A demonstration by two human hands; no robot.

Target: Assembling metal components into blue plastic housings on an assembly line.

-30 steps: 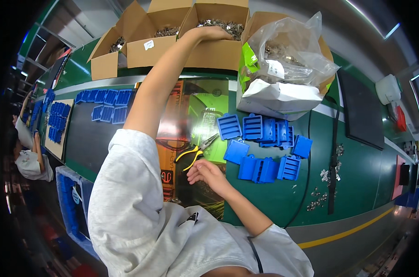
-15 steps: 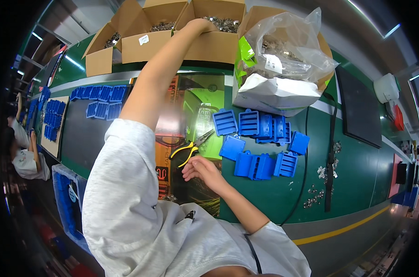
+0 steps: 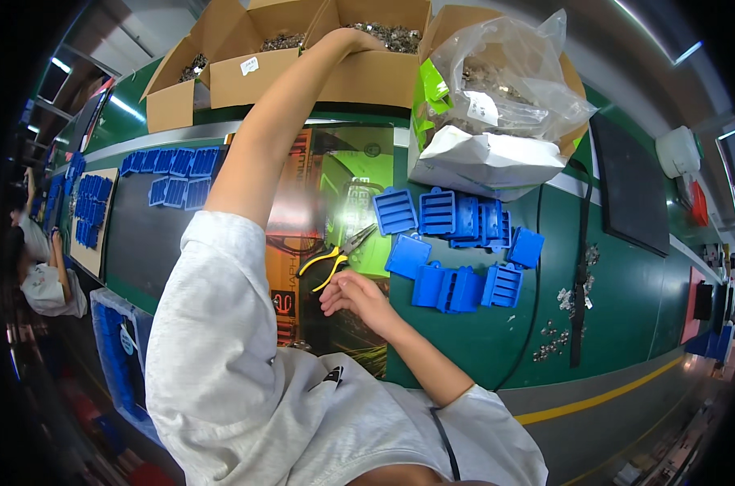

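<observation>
Fingertips of left hand (image 3: 357, 39) lie hidden in carton (image 3: 371, 78), grip impossible to tell; right hand (image 3: 357, 295) loosely open.

One pair of yellow-handled pliers (image 3: 343, 252), four open cardboard boxes (image 3: 371, 79), one clear bag (image 3: 533, 69) in a box, and over a dozen blue plastic cases (image 3: 408, 256), some overlapping too closely to count.
</observation>
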